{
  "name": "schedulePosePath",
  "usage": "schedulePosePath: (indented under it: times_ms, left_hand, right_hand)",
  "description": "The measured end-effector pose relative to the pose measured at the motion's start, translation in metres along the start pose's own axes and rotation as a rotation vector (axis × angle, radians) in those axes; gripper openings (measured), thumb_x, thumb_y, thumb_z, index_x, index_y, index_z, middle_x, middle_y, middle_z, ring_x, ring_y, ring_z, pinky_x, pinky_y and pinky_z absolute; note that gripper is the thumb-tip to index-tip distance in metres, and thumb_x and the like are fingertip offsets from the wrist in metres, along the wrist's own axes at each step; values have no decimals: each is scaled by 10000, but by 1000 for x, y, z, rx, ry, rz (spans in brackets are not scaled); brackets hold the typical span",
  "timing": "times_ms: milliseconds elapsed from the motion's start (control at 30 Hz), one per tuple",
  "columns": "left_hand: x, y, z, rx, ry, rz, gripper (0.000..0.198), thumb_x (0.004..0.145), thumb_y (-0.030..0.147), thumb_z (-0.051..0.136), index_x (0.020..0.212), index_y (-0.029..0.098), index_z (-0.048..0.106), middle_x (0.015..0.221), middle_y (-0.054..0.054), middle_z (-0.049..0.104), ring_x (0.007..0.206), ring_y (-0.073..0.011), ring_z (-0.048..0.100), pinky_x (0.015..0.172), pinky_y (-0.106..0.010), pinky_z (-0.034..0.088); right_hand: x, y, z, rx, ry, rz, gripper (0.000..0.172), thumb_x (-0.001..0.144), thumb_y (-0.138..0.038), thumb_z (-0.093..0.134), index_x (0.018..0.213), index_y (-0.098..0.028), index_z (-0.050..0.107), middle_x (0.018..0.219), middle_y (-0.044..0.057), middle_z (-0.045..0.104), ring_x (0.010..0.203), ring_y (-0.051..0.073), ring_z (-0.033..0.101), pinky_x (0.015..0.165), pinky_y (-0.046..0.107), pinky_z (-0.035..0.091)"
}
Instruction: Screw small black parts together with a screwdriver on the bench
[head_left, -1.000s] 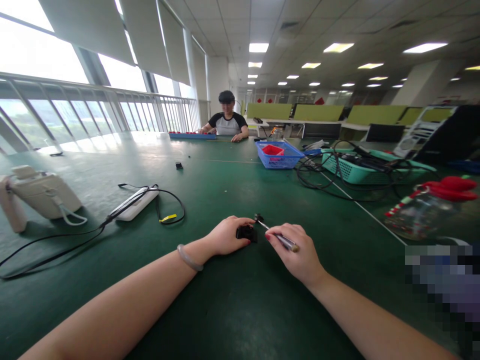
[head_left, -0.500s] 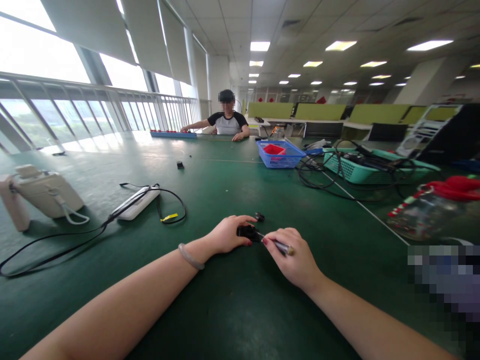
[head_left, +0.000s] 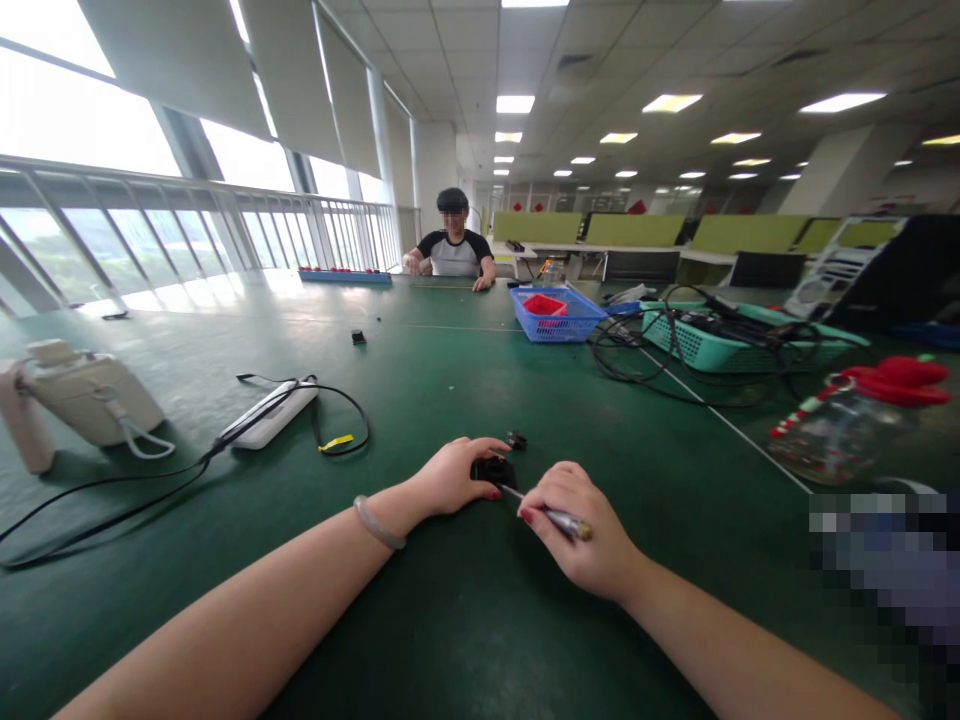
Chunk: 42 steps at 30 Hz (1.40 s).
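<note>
My left hand (head_left: 459, 474) is closed around a small black part (head_left: 491, 470), thumb on the near side and fingers on the far side, keeping it on the green table (head_left: 420, 620). In my right hand (head_left: 581, 525) is a screwdriver (head_left: 564, 521) with a greyish handle, gripped between thumb and fingers. Its thin metal shaft points left, and the tip meets the near right edge of the black part, as far as I can see. Just beyond my left fingertips lies another small black piece (head_left: 517, 440), apart from both hands.
A white power bank (head_left: 274, 415) with a black cable and a beige bottle-like case (head_left: 94, 395) are at left. Right are a blue basket (head_left: 559, 325), a green basket (head_left: 690, 345) with cables and a red-lidded jar (head_left: 840, 430). A person (head_left: 454, 250) sits across, near a blue tray (head_left: 345, 276).
The screwdriver has tilted, and its tip has shifted left and slightly nearer on the black part. The person across has drawn one hand back from the blue tray.
</note>
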<state>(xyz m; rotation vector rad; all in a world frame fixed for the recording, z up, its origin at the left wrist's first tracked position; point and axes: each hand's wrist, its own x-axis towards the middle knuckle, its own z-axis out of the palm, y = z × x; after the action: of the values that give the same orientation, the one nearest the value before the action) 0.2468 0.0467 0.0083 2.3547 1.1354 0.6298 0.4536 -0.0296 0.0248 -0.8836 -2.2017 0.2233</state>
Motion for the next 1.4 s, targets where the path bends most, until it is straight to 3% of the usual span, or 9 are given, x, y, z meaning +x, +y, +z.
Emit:
schedulePosePath:
  times_ms: [200,333,500,700,933,1133,1267,1400]
  left_hand:
    - [-2,1,0,78,4,11,595,696,321,745,1259,321,551,1065,-29,657,985,-236,584,885,-354,473]
    - [-1,0,1,92,5,8,601,698,325,742,1265,315,542,1065,-30,655,991,-237,581,886,-354,470]
    - [-2,-2,0,87,-2,27,534,723,360,720,1227,279,562,1080,-42,652,989,-233,586,896,-362,466]
    - [-3,-1,0,98,14,90,437,763,355,677,1177,256,581,1059,-46,651,983,-223,584,887,-359,468]
    - [-5,7,-3,93,125,151,334,803,325,638,1126,252,600,1108,-23,654,1035,-205,573,939,-350,458]
    - [-4,7,-4,235,368,60,359,877,231,520,1234,252,546,1178,-45,618,1118,-218,524,1006,-375,411]
    - [-3,0,0,415,293,-98,372,886,203,465,1218,309,595,1132,-54,615,1019,-235,557,904,-401,443]
    - [-6,-1,1,537,206,-141,312,903,282,442,1113,321,670,1057,-58,639,979,-248,568,863,-418,428]
  right_hand:
    - [3,1,3,18,-114,96,107,902,-209,571,850,-243,658,811,-13,668,791,152,602,855,365,380]
    - [2,5,0,76,-58,48,97,905,-242,573,878,-250,666,806,-11,675,789,155,603,823,340,403]
    - [1,9,-4,57,126,-1,103,902,-217,553,878,-234,651,786,11,669,737,166,591,807,347,417]
    - [2,17,0,46,48,110,110,913,-244,554,860,-241,650,819,11,692,764,175,610,812,357,410]
    - [1,16,-2,72,47,109,107,913,-245,556,891,-248,661,843,7,690,789,171,616,827,349,418]
    - [1,23,-6,62,199,150,138,902,-254,555,994,-247,658,934,44,647,882,199,608,812,334,458]
    - [2,32,-4,68,218,256,170,895,-284,557,1026,-243,658,995,57,631,919,207,605,816,332,477]
    - [2,38,-1,73,190,370,219,882,-307,559,1069,-244,655,1019,48,637,900,204,613,786,326,491]
